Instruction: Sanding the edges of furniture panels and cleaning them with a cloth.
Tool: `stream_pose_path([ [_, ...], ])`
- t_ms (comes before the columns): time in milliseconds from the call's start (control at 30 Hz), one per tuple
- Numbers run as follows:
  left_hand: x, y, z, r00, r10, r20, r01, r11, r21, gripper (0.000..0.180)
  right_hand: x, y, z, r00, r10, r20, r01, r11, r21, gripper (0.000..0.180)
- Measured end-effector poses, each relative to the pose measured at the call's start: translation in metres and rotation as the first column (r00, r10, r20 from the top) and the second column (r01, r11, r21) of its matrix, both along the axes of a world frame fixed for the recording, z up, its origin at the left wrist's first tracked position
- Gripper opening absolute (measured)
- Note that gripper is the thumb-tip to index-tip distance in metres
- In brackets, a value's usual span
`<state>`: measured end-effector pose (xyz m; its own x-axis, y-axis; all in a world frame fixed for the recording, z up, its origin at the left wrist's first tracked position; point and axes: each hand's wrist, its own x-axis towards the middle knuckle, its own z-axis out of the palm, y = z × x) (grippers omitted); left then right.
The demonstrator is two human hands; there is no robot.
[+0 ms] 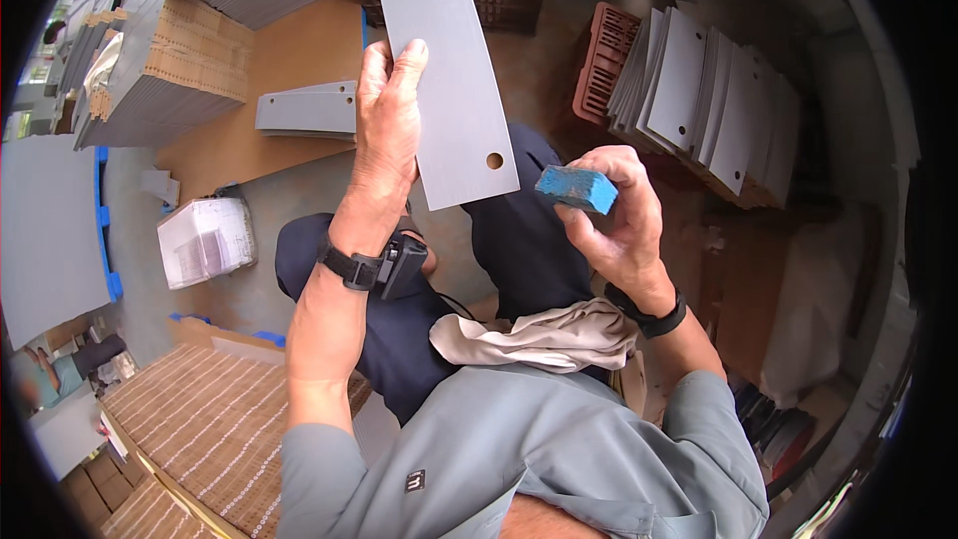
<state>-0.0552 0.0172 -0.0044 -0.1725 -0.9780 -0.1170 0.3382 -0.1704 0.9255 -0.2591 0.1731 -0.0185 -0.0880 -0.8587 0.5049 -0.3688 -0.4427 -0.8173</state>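
Observation:
My left hand (391, 112) grips a long grey panel (449, 80) by its left edge, the thumb lying on its face. The panel is flat, slightly tilted, with one round hole near its top end and another near its lower right corner. My right hand (624, 215) pinches a small blue sanding block (579, 188) between thumb and fingers. The block's top looks rough and worn. It is held to the right of the panel's lower end, apart from it. A beige cloth (534, 337) lies across my lap.
Several similar panels lie on a brown board (299, 40) at the left, beside tall panel stacks (200, 50). A reddish crate (605, 60) and leaning panels (689, 90) stand at the right. A white box (207, 243) sits on the floor. Stacked brown pieces (200, 409) are at lower left.

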Motion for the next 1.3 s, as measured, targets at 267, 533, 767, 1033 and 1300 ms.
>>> stream_pose_path([
  [267, -0.009, 0.001, -0.001, 0.999, 0.013, -0.035, -0.014, 1.000, -0.020, 0.023, -0.002, -0.009, 0.014, 0.996, 0.004, -0.093, 0.000, 0.999, 0.040, 0.041],
  [533, -0.009, -0.004, -0.004, 0.998, -0.027, -0.049, 0.027, 1.000, 0.001, 0.023, -0.002, -0.011, 0.023, 0.985, 0.022, -0.169, -0.015, 0.999, 0.045, 0.041],
  [767, -0.012, -0.005, -0.005, 0.995, -0.023, -0.095, 0.027, 0.999, 0.042, 0.025, -0.006, -0.012, 0.022, 0.968, 0.048, -0.246, -0.054, 0.998, -0.020, 0.042],
  [1033, -0.015, -0.008, -0.010, 0.993, -0.033, -0.111, 0.039, 0.998, 0.055, 0.023, -0.008, -0.013, 0.026, 0.979, 0.032, -0.200, -0.034, 0.999, -0.006, 0.043],
  [1300, -0.015, -0.010, -0.009, 0.995, -0.022, -0.101, 0.028, 0.998, 0.054, 0.021, -0.013, -0.013, 0.025, 0.950, 0.093, -0.299, -0.100, 0.995, -0.007, 0.043],
])
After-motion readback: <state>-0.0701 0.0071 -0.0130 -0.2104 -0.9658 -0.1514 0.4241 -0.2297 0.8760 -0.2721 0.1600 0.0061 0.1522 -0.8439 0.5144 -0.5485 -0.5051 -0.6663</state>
